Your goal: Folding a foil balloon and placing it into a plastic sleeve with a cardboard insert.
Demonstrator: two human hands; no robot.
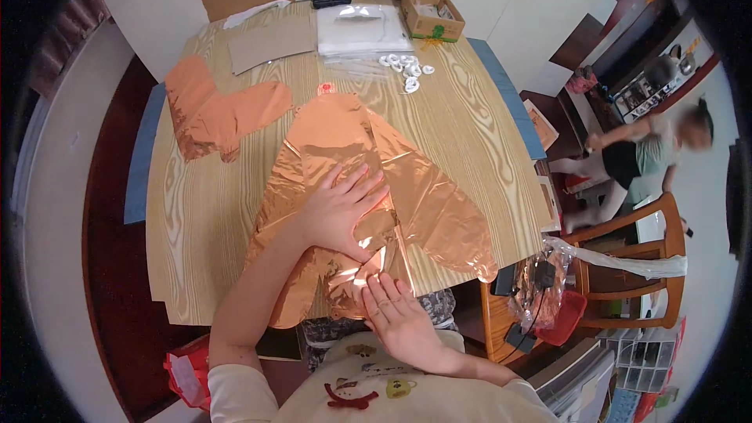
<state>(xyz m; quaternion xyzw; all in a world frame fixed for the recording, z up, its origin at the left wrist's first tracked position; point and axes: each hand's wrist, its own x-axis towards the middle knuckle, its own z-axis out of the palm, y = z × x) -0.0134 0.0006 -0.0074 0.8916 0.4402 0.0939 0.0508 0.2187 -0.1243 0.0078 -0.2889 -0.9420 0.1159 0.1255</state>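
Note:
A large flat copper-coloured foil balloon [439, 204] lies spread on the wooden table [196, 211], partly folded over itself. My left hand [345, 211] presses flat on its middle, fingers spread. My right hand [395, 313] lies palm down on the balloon's near edge at the table's front, fingers apart. Neither hand grips anything. A second copper foil balloon [215, 110] lies folded at the table's far left.
At the back of the table are a stack of clear plastic bags [360, 27], small white rings [407, 69], a cardboard sheet [270, 43] and an open small box [429, 16]. A wooden chair [634, 258] stands at right. Another person [642, 157] moves beyond it.

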